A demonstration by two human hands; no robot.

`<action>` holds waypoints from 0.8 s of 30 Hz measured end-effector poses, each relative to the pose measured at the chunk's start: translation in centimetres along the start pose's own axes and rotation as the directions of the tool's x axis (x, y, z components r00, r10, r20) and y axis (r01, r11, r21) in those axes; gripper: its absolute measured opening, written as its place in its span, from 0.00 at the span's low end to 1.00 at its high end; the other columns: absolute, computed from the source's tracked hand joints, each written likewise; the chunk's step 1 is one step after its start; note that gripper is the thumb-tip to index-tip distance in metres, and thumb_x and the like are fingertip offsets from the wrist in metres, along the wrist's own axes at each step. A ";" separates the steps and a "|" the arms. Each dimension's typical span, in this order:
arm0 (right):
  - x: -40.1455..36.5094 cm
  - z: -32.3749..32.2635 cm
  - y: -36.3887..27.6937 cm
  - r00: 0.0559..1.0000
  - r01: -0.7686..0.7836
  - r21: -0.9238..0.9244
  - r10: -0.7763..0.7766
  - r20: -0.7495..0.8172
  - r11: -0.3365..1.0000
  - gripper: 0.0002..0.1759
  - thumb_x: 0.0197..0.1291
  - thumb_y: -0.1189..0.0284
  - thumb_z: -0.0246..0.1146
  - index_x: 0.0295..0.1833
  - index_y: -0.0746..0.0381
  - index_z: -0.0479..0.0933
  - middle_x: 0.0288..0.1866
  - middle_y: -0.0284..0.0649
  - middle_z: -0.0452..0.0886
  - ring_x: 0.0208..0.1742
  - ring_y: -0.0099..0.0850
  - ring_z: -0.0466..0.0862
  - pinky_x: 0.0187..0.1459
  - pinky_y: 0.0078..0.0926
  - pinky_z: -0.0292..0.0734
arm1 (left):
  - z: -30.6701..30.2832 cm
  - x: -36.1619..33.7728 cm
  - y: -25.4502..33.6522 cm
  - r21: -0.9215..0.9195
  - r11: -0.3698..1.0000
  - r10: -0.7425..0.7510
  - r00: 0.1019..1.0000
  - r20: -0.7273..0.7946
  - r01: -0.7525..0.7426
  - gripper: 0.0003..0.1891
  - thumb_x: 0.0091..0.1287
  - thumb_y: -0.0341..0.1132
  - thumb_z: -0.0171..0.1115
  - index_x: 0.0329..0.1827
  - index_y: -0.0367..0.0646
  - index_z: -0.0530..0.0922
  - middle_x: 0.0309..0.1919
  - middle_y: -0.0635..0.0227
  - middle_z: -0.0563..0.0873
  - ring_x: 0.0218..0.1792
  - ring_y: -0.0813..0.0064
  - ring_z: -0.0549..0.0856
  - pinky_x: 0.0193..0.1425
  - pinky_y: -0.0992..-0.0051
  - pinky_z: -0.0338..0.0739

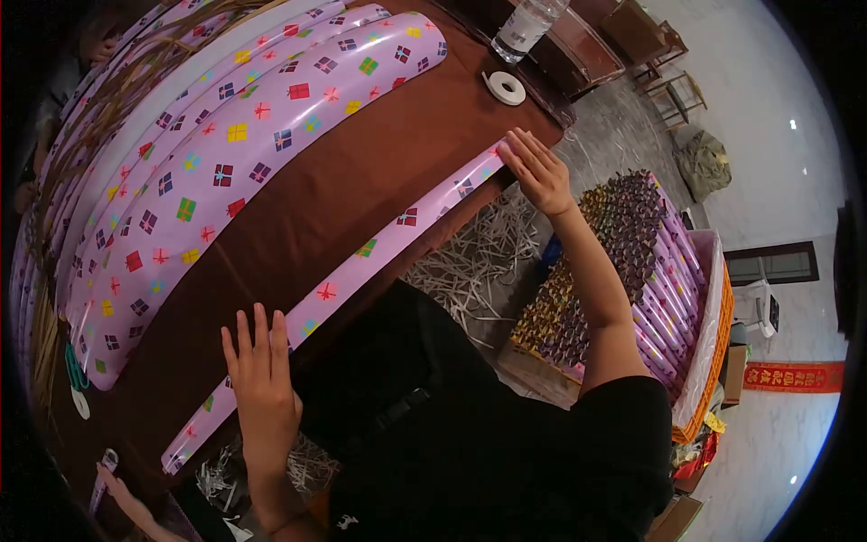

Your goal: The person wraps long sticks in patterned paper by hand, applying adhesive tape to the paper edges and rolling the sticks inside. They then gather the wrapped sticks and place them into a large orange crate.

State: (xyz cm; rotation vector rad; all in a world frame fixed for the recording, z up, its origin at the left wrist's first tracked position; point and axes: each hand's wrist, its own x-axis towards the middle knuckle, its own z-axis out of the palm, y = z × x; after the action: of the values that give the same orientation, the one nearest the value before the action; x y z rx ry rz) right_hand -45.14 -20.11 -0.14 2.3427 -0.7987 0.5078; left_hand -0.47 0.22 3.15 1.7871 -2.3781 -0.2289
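A slim roll of pink gift-patterned wrapping paper [366, 248] lies along the near edge of the brown-covered table [298, 226]. My left hand [264, 384] rests flat on its lower part, fingers stretched out. Near the roll's far end, my right hand [540, 173] lies with extended fingers, also open. Beyond the roll, large curved sheets of the same wrapping paper [262, 126] are stacked across the table. A roll of white tape [506, 88] sits past my right hand.
A water bottle [528, 29] stands at the far edge. Teal-handled scissors [78, 369] lie at left. Another person's hand [113, 483] is at lower left. Many finished rolls [668, 307] are stacked by an orange crate [713, 361]. Paper strips [479, 257] litter the floor.
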 end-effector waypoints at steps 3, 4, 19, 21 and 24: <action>-0.1 0.3 -0.2 0.999 -0.016 0.014 0.017 -0.030 1.000 0.22 0.59 0.77 0.59 0.61 0.61 0.78 0.62 0.47 0.79 0.64 0.43 0.80 0.64 0.40 0.78 | 0.1 0.1 0.0 0.016 1.000 0.019 1.000 -0.015 -0.019 0.40 0.51 0.10 0.46 0.74 0.35 0.63 0.74 0.47 0.63 0.75 0.44 0.61 0.78 0.42 0.53; -0.2 0.4 -0.2 0.999 -0.038 0.023 0.038 -0.004 0.999 0.23 0.58 0.78 0.58 0.61 0.59 0.78 0.63 0.48 0.78 0.65 0.44 0.79 0.65 0.41 0.77 | 0.1 0.0 0.0 0.020 1.000 0.006 1.000 -0.008 -0.006 0.40 0.51 0.10 0.46 0.74 0.35 0.63 0.74 0.47 0.63 0.75 0.44 0.61 0.78 0.42 0.53; -1.5 1.3 -0.8 0.993 -0.115 0.198 0.110 0.037 0.973 0.31 0.63 0.83 0.52 0.68 0.43 0.75 0.73 0.52 0.68 0.72 0.51 0.71 0.69 0.47 0.70 | 0.6 0.2 -1.2 -0.038 0.997 0.066 0.990 -0.123 -0.072 0.29 0.69 0.32 0.55 0.74 0.40 0.65 0.74 0.54 0.67 0.74 0.48 0.64 0.77 0.44 0.54; -1.3 0.7 -1.2 0.994 -0.108 0.238 0.101 0.041 0.965 0.30 0.65 0.82 0.52 0.70 0.46 0.73 0.75 0.50 0.66 0.74 0.52 0.67 0.70 0.48 0.67 | 1.3 0.3 -1.2 -0.090 0.996 -0.010 0.984 -0.178 -0.006 0.26 0.75 0.39 0.51 0.73 0.38 0.66 0.72 0.53 0.70 0.73 0.49 0.67 0.77 0.46 0.54; -1.4 0.5 -1.6 0.974 -0.224 0.437 0.213 0.077 0.871 0.28 0.69 0.72 0.53 0.75 0.59 0.65 0.79 0.47 0.61 0.80 0.49 0.58 0.75 0.49 0.55 | 2.1 0.4 -0.9 -0.015 0.998 -0.056 0.972 -0.228 0.055 0.26 0.78 0.44 0.45 0.73 0.37 0.67 0.71 0.52 0.71 0.72 0.50 0.69 0.77 0.48 0.55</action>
State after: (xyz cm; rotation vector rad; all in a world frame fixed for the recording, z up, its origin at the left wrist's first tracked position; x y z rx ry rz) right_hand -45.06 -18.83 -1.85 2.6898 -1.0604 0.8336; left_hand -0.24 -0.38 0.92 1.7716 -2.1674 -0.0358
